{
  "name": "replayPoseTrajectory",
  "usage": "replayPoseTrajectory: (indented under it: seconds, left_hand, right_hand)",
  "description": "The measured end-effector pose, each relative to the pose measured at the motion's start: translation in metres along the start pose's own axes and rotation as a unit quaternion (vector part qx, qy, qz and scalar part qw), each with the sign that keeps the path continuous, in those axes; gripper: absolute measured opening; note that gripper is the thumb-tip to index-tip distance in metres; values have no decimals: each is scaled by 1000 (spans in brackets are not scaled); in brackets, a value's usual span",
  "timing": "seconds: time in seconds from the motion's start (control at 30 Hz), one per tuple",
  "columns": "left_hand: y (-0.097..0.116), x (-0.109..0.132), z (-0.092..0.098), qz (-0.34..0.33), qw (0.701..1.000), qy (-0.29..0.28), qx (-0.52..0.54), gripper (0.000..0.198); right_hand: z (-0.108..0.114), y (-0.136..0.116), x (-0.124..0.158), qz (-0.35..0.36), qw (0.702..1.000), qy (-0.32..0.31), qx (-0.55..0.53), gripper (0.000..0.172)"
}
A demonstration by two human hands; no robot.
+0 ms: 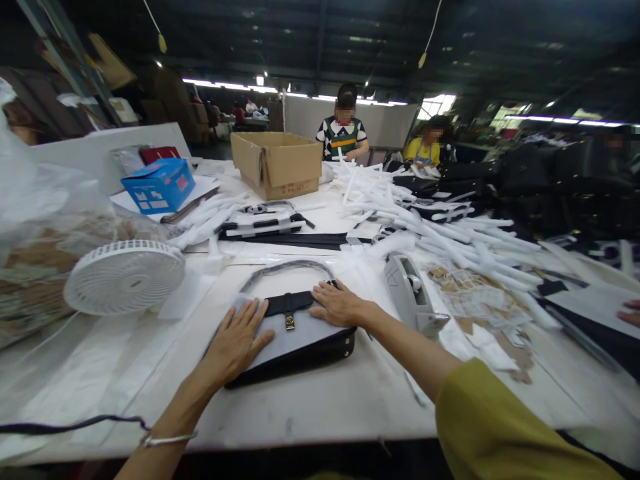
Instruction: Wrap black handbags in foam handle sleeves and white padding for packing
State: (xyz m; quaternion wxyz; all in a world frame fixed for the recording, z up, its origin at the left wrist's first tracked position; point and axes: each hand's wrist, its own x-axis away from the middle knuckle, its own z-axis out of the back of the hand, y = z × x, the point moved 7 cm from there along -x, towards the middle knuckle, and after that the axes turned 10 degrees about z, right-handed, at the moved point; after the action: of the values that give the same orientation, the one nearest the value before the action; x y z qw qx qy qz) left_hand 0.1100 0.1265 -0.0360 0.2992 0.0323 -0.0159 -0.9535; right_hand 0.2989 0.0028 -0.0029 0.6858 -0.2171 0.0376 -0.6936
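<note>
A black handbag (310, 353) lies on the table in front of me, its base toward me. A pale protective sheet (295, 337) covers its front, and a dark strap with a gold clasp (290, 321) lies over the sheet. The wrapped handle (287, 265) arches away from me. My left hand (240, 337) rests flat on the left side of the sheet, fingers spread. On the upper right of the bag lies my right hand (337, 303), its fingers stretched out.
A white fan (125, 277) and a plastic bag (40, 247) stand left. Right of the handbag is a grey tape dispenser (410, 293). White padding strips (450, 233) pile behind it. Farther back are a cardboard box (277, 163), a blue box (159, 185) and co-workers (345, 133).
</note>
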Motion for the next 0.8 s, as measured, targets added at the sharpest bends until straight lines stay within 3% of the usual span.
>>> replayPoseTrajectory:
  seconds: [0.13,0.23,0.37,0.53,0.67,0.8]
  left_hand:
    - [-6,-5,1,27,999,-15,26,64]
    - [-7,-13,14,31,998,-40,43,52]
    - [3,-16,33,21,999,-29,26,47]
    - [8,-15,27,14,999,-51,8,54]
    - [-3,-23,13,7,995,-97,27,56]
    - [-9,-23,4,28,996,-80,35,60]
  right_hand:
    - [-3,3,-4,-10,1000,-4,9,72]
    - [0,1,-2,-9,1000,-7,22,71]
    - [17,-10,4,-5,999,-6,41,66]
    - [37,-38,12,-4,995,50,86,70]
    - [20,-63,17,95,992,79,38,66]
    - [-4,-56,20,89,993,54,-59,65]
